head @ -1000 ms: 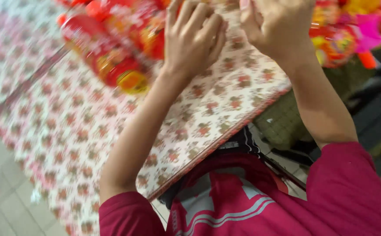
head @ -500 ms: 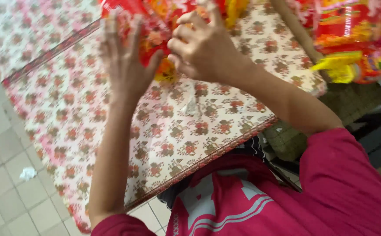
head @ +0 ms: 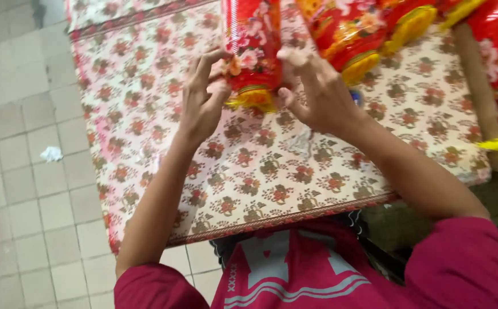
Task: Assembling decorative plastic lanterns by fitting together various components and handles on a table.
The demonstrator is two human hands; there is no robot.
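Pinching the red lantern between left hand and right hand, fingertips only; its yellow fringe below could crumple or slip.

The lantern is a red cylinder of glossy paper, printed with pink and white flowers and gold touches. It stands nearly upright, leaning slightly, its top cut off by the upper edge of the view. Its lower end shows a band of fine ribbed pleats and below that a yellow fringe that flares outward. It is held above the floral worktop, near its far middle, with fingers pressed against both sides of its lower part.
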